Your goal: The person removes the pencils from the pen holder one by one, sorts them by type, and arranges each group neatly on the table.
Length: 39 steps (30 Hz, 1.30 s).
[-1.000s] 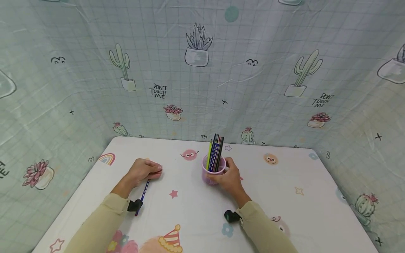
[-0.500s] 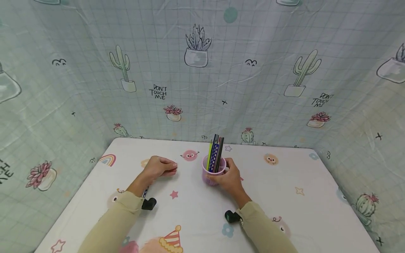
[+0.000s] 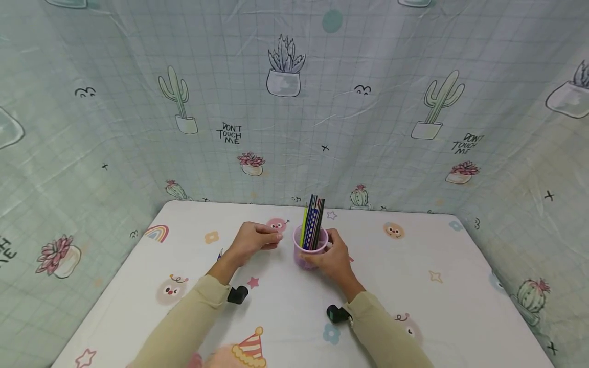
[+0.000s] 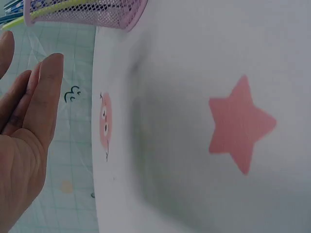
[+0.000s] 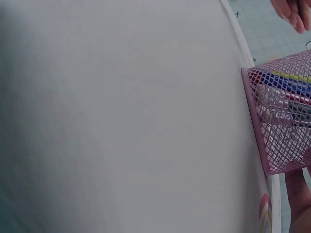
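A pink mesh pencil cup [image 3: 303, 260] stands on the table, holding several pencils [image 3: 313, 222], one yellow-green and the others mostly dark. My right hand [image 3: 336, 260] grips the cup around its right and near side; its fingers [image 5: 297, 191] show below the mesh in the right wrist view. Left of the cup, my left hand [image 3: 252, 239] hovers over the table, apart from it. In the left wrist view that hand [image 4: 29, 121] has extended fingers with a gap to the thumb and nothing between them. Behind the left wrist, a pencil tip [image 3: 220, 254] shows; the forearm hides the rest.
The white table [image 3: 386, 286] carries printed figures, among them a pink star [image 4: 242, 124]. A patterned cloth [image 3: 322, 117] hangs behind and at both sides. Black wrist cameras [image 3: 338, 314] sit on both sleeves.
My left hand has moved right and slightly away, off the spotted pencil on the table and towards the cup. My right hand and the cup have stayed put.
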Each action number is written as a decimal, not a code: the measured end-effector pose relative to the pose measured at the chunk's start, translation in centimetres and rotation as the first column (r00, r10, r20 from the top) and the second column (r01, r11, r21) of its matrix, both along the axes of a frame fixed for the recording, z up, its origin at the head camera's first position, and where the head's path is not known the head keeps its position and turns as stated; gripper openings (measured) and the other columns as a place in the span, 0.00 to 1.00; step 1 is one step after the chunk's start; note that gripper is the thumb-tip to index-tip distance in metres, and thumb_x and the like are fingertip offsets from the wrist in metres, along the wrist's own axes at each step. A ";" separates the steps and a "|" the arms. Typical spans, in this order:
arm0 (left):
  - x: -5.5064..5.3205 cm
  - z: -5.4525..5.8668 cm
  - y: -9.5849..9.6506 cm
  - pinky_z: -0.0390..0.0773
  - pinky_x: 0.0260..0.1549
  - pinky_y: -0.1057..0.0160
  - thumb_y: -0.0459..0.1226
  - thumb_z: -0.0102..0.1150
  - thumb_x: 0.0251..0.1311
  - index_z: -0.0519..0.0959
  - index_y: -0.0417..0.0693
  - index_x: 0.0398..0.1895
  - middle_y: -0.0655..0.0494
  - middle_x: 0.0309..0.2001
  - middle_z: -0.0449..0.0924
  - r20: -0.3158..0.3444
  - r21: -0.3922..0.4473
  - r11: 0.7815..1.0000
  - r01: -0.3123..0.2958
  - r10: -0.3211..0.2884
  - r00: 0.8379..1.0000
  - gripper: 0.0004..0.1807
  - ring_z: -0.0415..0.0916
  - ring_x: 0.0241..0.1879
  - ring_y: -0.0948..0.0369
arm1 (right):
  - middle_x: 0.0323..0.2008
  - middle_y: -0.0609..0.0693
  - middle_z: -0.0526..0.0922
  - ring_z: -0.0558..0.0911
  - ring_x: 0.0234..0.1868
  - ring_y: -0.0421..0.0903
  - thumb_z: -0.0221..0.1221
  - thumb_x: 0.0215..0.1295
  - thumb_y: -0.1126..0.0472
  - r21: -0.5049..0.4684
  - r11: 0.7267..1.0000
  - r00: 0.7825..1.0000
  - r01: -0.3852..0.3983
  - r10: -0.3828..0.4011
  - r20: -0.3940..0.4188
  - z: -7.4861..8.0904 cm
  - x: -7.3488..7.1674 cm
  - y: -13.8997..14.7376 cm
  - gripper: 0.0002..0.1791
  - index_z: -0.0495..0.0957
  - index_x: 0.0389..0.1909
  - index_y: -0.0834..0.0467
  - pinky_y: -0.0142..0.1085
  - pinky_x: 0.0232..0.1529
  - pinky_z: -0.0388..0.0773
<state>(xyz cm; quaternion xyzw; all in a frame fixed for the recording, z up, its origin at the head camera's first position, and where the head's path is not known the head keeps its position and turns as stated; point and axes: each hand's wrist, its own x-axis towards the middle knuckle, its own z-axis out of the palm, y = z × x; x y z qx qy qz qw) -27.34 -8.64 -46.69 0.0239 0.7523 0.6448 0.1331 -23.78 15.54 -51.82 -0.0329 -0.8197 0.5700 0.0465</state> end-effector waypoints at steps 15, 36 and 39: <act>0.4 -0.2 5.3 0.77 0.68 0.49 0.38 0.80 0.53 0.68 0.35 0.74 0.41 0.73 0.73 -0.131 -0.048 0.988 0.148 -0.153 0.979 0.46 0.73 0.72 0.44 | 0.63 0.56 0.80 0.81 0.66 0.54 0.84 0.45 0.56 -0.014 1.000 0.997 -0.026 0.025 -0.074 -0.2 0.1 0.9 0.43 0.70 0.61 0.55 0.53 0.66 0.80; 1.0 -2.2 6.0 0.81 0.64 0.52 0.48 0.83 0.48 0.74 0.62 0.71 0.57 0.62 0.81 -0.265 -0.148 0.972 0.180 -0.214 0.940 0.44 0.79 0.60 0.58 | 0.65 0.58 0.80 0.79 0.68 0.57 0.78 0.55 0.56 0.067 0.975 0.977 -0.212 0.212 0.012 0.7 -0.4 2.3 0.41 0.70 0.68 0.60 0.54 0.71 0.75; 1.1 -2.2 6.1 0.80 0.65 0.51 0.49 0.83 0.49 0.73 0.63 0.71 0.58 0.63 0.81 -0.267 -0.148 0.972 0.185 -0.219 0.938 0.44 0.79 0.62 0.57 | 0.67 0.58 0.79 0.77 0.71 0.58 0.75 0.59 0.59 0.046 0.950 0.949 -0.310 0.307 0.070 1.3 -0.6 3.6 0.40 0.70 0.71 0.60 0.54 0.74 0.72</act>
